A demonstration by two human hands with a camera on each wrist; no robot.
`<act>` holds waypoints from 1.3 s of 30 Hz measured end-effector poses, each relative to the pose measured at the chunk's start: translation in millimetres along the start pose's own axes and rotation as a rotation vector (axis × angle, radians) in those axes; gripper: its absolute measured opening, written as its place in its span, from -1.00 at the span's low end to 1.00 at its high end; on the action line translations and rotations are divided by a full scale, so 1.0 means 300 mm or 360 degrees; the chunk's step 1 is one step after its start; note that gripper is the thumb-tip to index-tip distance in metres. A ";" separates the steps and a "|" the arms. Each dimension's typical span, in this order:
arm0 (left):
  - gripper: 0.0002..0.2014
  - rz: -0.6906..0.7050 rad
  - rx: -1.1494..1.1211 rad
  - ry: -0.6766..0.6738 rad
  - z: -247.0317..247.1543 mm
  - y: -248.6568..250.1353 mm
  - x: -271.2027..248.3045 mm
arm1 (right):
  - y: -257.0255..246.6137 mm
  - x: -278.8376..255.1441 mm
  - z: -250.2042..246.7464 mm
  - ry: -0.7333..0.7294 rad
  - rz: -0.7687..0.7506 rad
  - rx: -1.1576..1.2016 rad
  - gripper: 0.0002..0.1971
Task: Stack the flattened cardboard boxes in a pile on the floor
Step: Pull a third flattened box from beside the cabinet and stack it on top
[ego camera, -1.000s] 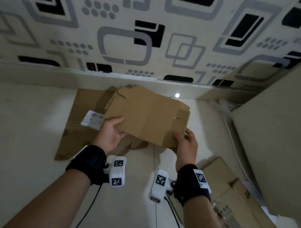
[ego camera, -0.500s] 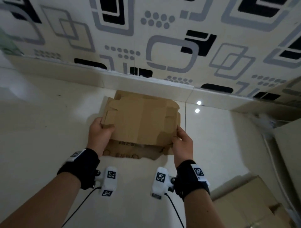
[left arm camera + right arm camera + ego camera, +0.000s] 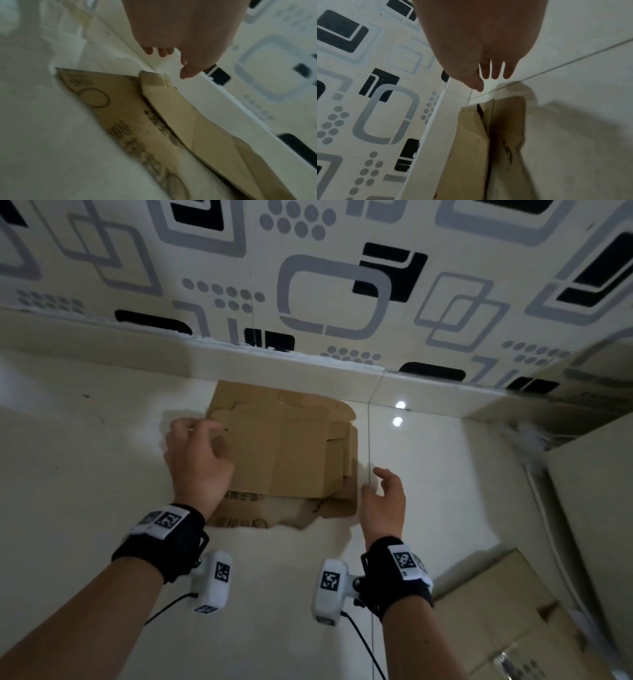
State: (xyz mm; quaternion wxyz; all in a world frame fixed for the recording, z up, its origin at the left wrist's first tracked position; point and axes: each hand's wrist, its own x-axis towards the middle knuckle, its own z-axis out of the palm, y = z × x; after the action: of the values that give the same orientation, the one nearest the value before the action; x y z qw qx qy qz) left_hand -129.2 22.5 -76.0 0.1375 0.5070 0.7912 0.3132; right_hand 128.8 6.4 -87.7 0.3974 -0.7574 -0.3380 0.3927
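Note:
A flattened brown cardboard box [image 3: 291, 450] lies on top of a larger printed cardboard sheet [image 3: 246, 513] on the white tile floor, close to the wall. My left hand [image 3: 197, 455] hovers over the pile's left edge with relaxed fingers, holding nothing; the left wrist view shows it [image 3: 181, 40] above the cardboard [image 3: 197, 128]. My right hand [image 3: 383, 498] is open just right of the pile, off the cardboard. In the right wrist view its straight fingers [image 3: 494, 70] hang above the box's edge [image 3: 471, 142].
The patterned wall and its white skirting [image 3: 308, 364] run right behind the pile. More cardboard boxes [image 3: 507, 611] lie on the floor at the lower right, beside a large pale panel [image 3: 596, 525]. Bare tile lies to the left.
Both hands carried the flattened box leftward, lowered it onto the printed sheet by the wall, and have let go; they now hover beside it.

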 end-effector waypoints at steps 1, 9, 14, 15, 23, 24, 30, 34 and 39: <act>-0.78 0.0098 -0.0053 -0.0056 0.014 0.045 -0.018 | 0.004 0.004 -0.023 0.0044 -0.0026 -0.0014 -0.60; -0.75 0.0586 -0.0161 -0.1288 0.248 0.366 -0.327 | 0.038 0.070 -0.281 0.0496 0.0300 -0.0362 -0.60; -0.58 0.0917 0.0142 -0.1654 0.365 0.478 -0.526 | 0.089 0.070 -0.420 0.0555 0.0347 -0.0354 -0.61; -0.60 0.0939 0.0140 -0.1730 0.380 0.492 -0.557 | 0.094 0.068 -0.440 0.0542 0.0349 -0.0323 -0.62; -0.62 0.0956 0.0192 -0.1846 0.471 0.562 -0.634 | 0.114 0.081 -0.582 0.0628 0.0324 -0.0213 -0.65; -0.62 0.0980 0.0235 -0.1829 0.478 0.570 -0.643 | 0.117 0.082 -0.593 0.0635 0.0329 -0.0204 -0.66; -0.54 0.0927 0.0204 -0.1830 0.504 0.602 -0.690 | 0.142 0.071 -0.628 0.0628 0.0314 -0.0214 -0.66; -0.50 0.0675 0.0019 -0.1975 0.512 0.613 -0.693 | 0.146 0.076 -0.635 0.0637 0.0274 -0.0161 -0.70; -0.66 0.0275 -0.0301 -0.2200 0.522 0.645 -0.680 | 0.140 0.074 -0.667 0.0646 0.0186 -0.0197 -0.71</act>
State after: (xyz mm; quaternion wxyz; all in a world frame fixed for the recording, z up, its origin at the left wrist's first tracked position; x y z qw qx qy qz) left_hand 184.7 -46.8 -93.6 0.6270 0.6367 0.4487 -0.0036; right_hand 320.2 -62.0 -56.3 0.3866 -0.8622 -0.2299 0.2330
